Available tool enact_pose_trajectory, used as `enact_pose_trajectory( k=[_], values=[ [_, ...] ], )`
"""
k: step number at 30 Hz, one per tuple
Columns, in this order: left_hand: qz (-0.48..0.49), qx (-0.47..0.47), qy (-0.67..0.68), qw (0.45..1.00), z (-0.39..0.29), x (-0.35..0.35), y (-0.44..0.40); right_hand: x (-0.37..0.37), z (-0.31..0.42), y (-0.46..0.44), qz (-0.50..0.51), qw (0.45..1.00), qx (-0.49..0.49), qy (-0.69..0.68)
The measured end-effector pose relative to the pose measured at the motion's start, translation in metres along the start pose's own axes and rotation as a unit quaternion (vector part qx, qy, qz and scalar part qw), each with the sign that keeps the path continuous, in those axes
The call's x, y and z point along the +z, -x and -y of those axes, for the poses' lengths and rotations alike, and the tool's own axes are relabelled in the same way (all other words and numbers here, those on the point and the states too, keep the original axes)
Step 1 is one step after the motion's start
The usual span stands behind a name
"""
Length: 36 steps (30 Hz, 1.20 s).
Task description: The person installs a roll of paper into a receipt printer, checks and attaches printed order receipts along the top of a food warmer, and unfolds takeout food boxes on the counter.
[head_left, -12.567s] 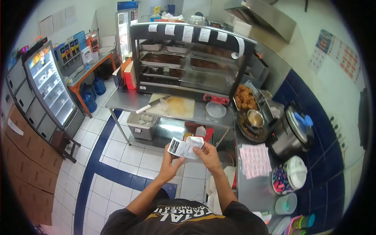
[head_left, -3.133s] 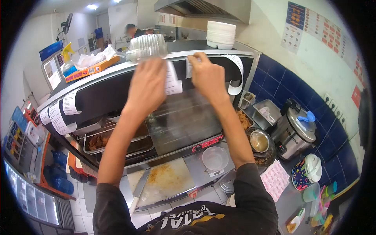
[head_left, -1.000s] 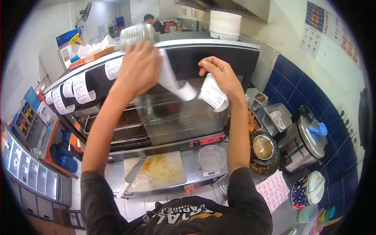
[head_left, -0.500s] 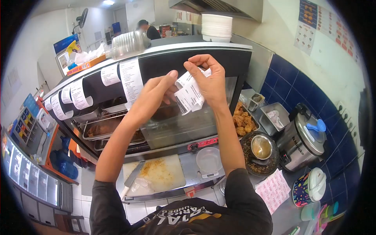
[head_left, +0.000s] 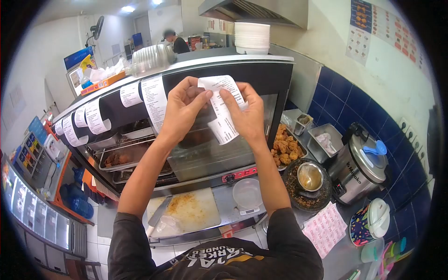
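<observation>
A long white printed receipt hangs between my hands in front of the black front of the food warmer. My left hand pinches its upper left edge, thumb in front. My right hand grips the right side, with the thumb across the print and the fingers behind the paper. The strip's lower end dangles and bends a little. To the left, several other receipts, among them a long receipt, are stuck along the warmer's upper front.
Below lie a cutting board with crumbs, a knife and a kitchen scale. On the right are fried chicken, a stone mortar with a metal bowl, and a steel cooker. Another person is at the back.
The folded, crumpled receipt is now opened out into a longer strip. My left hand has moved slightly right and up onto its edge; my right hand has shifted a little lower.
</observation>
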<state>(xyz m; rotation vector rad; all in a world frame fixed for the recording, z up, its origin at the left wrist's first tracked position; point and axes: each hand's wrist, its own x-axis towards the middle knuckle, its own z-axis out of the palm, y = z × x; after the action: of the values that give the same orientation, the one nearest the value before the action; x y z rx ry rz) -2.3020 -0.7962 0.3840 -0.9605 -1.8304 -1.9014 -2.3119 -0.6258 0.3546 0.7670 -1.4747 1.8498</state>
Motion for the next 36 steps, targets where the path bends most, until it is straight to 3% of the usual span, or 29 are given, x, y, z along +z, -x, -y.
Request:
enact_pose_trajectory(
  k=[5,7,8,9,11,14,16,17,19,20,25,27,29,31,33,35,36],
  values=[
    [-0.026,-0.019,0.091,0.995,-0.001,-0.001,0.002,-0.010,-0.003,0.008,0.063,0.997,0.044,-0.028],
    [-0.040,-0.017,0.088,0.995,-0.012,0.003,0.003,-0.021,0.006,0.008,0.169,0.981,0.091,0.037],
    [0.038,-0.042,0.044,0.997,-0.018,-0.003,0.003,-0.030,0.016,0.005,0.237,0.961,0.084,0.114],
    [0.116,-0.067,0.000,0.991,-0.025,-0.012,0.003,-0.031,0.021,0.003,0.236,0.961,0.087,0.114],
    [0.250,-0.177,-0.151,0.940,-0.039,-0.023,0.002,-0.033,0.025,-0.001,0.297,0.943,0.049,0.144],
    [0.228,-0.181,-0.150,0.945,-0.032,-0.027,0.015,-0.044,0.035,-0.002,0.282,0.942,0.073,0.167],
    [0.078,-0.113,-0.133,0.981,-0.020,-0.031,0.030,-0.053,0.033,0.001,0.245,0.951,0.125,0.142],
    [0.079,-0.117,-0.134,0.981,-0.015,-0.030,0.037,-0.055,0.030,0.004,0.244,0.951,0.128,0.140],
    [-0.036,-0.085,-0.055,0.994,-0.007,-0.025,0.054,-0.059,0.023,0.010,0.187,0.961,0.197,0.048],
    [-0.047,-0.103,-0.044,0.993,-0.003,-0.024,0.062,-0.058,0.018,0.012,0.181,0.965,0.191,0.014],
    [0.027,-0.170,-0.066,0.983,-0.011,-0.033,0.075,-0.060,0.030,-0.003,0.227,0.961,0.145,0.070],
    [0.045,-0.109,-0.085,0.989,-0.015,-0.037,0.066,-0.058,0.033,-0.013,0.320,0.928,0.151,0.121],
    [0.054,-0.120,-0.100,0.986,-0.023,-0.033,0.057,-0.051,0.034,-0.020,0.356,0.911,0.151,0.141],
    [0.137,-0.195,-0.154,0.959,-0.024,-0.025,0.051,-0.043,0.031,-0.024,0.396,0.893,0.134,0.168],
    [0.133,-0.205,-0.191,0.951,-0.011,-0.019,0.053,-0.040,0.030,-0.023,0.377,0.903,0.121,0.167],
    [0.101,-0.160,-0.134,0.973,-0.002,-0.014,0.057,-0.039,0.032,-0.020,0.354,0.914,0.105,0.168],
    [0.093,-0.160,-0.128,0.974,0.001,-0.015,0.059,-0.041,0.034,-0.016,0.316,0.926,0.142,0.154]
  ],
)
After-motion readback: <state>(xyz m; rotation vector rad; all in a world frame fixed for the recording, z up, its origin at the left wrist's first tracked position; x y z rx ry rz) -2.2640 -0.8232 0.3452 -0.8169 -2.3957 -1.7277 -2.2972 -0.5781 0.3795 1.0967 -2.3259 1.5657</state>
